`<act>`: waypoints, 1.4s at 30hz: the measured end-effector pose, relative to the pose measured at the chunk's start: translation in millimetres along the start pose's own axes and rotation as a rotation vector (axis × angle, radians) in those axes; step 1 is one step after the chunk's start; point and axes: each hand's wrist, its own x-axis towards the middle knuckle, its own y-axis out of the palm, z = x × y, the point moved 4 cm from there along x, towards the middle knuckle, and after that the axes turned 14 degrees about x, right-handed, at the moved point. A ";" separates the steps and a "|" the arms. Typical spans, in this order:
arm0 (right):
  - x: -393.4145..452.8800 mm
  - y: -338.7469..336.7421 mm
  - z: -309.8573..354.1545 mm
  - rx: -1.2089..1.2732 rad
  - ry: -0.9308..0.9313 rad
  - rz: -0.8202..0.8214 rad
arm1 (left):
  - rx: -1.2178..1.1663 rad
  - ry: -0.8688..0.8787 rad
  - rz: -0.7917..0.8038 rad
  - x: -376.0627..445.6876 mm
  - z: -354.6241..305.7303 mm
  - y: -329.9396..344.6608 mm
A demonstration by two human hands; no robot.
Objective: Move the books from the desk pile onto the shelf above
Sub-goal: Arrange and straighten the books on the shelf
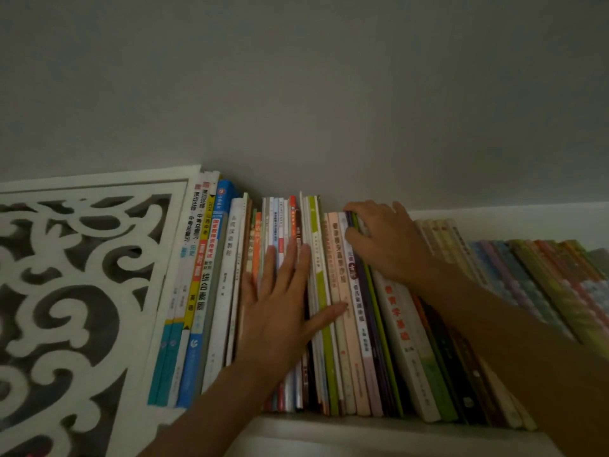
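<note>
Fingers of left hand (278, 311) are laid flat & spread on shelved books (296, 291); right hand (385, 239) fingers are curled over a dark book's (357, 258) top, mid-shelf (362, 427). Risk: neighbours dragged forward off front edge if pulled.

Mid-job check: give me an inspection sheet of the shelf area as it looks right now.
Surface: white shelf, front edge visible below the books.
Job's things: row of books standing upright, spines outward, packed from the fretwork panel rightwards; desk pile not in view.
Clutter: nothing seen.
Grippers: left hand flat, fingers straight, pressing on the spines; right hand with fingers curled over the top of the dark purple book.
Cables: nothing seen.
Surroundings: white carved fretwork panel at left; plain grey wall above; dim light.
</note>
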 end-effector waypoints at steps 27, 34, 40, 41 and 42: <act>-28.7 47.8 53.2 -0.130 -0.082 0.067 | 0.011 0.120 -0.041 -11.8 83.2 -37.3; 74.2 63.5 69.0 -0.251 -0.029 0.147 | -0.034 -0.079 -0.144 43.3 101.3 -43.3; 70.7 57.1 60.0 -0.235 -0.076 0.056 | -0.103 -0.069 -0.178 44.1 104.2 -39.9; 70.4 55.8 59.2 -0.226 -0.084 0.042 | -0.110 -0.065 -0.184 46.0 102.9 -41.1; 70.2 55.7 58.4 -0.214 -0.084 0.034 | -0.127 -0.048 -0.206 47.6 100.1 -44.7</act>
